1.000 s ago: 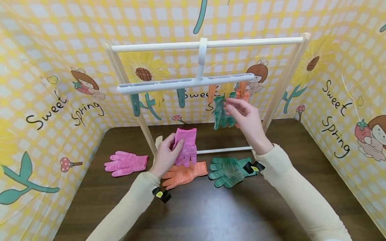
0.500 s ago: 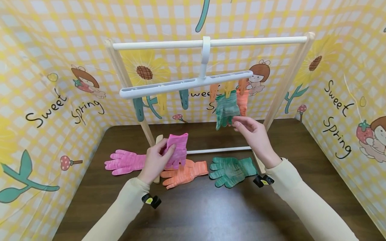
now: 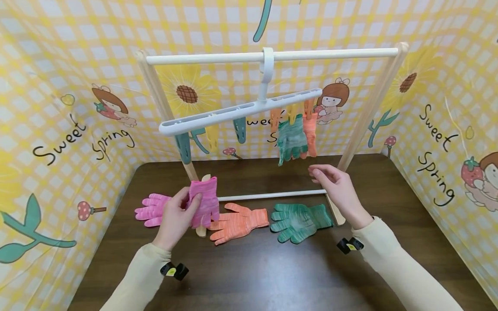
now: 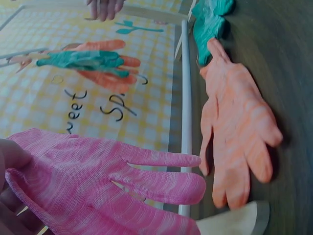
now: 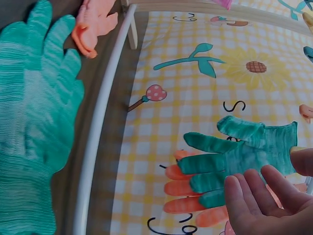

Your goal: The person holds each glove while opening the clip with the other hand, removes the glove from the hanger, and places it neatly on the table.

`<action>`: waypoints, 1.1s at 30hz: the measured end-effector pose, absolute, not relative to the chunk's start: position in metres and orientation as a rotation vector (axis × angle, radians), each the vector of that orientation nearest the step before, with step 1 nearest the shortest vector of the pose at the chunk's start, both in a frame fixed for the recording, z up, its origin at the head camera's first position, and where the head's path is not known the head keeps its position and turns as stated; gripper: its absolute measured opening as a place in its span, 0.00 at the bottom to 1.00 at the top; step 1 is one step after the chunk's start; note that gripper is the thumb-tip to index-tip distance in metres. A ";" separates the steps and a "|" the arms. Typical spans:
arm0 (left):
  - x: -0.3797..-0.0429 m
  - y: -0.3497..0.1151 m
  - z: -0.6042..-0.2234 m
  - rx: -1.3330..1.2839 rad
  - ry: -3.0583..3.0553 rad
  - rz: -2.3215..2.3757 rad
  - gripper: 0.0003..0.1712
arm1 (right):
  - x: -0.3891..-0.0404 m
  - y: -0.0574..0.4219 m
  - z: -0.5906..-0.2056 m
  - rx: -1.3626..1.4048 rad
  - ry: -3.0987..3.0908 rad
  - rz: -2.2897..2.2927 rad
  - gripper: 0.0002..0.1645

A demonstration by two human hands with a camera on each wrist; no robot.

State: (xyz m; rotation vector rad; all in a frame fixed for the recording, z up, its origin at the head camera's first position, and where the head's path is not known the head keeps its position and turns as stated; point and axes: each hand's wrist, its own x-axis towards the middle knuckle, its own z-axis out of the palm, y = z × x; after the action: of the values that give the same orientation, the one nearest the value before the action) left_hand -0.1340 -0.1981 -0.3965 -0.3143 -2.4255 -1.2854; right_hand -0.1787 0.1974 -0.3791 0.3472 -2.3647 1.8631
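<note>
My left hand pinches a pink knit glove near its cuff, fingers of the glove pointing down. In the left wrist view that pink glove fills the lower part. My right hand, fingers loosely bent and holding nothing, is below and right of a green glove. That green glove hangs from a yellow clip on the pale blue clip hanger. Behind it an orange glove hangs from an orange clip.
The hanger hooks over the top bar of a wooden rack. Bare clips, including a teal clip, hang along its left half. On the brown table lie a pink glove, an orange glove and a green glove.
My right hand has dropped away from the hanging green glove. My left hand has moved left and down with the pink glove. The hanger has turned, its left end nearer.
</note>
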 end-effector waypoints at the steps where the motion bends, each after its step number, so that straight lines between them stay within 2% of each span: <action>1: -0.133 -0.201 -0.396 -0.307 -2.418 -1.268 0.05 | -0.178 0.198 -0.380 0.343 -2.368 1.863 0.22; 17: -0.132 -0.253 -0.403 -0.168 -2.327 -1.039 0.05 | -0.175 0.218 -0.404 0.306 -2.425 1.861 0.23; 33: -0.116 -0.299 -0.408 -0.177 -2.391 -0.700 0.06 | -0.172 0.232 -0.416 0.272 -2.499 1.771 0.24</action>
State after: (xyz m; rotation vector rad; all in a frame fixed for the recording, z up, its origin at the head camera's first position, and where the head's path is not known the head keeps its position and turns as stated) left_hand -0.1156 -0.2993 -0.4081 -0.1773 -2.3908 -0.6999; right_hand -0.1718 0.2316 -0.4158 0.2724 -2.4985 1.7707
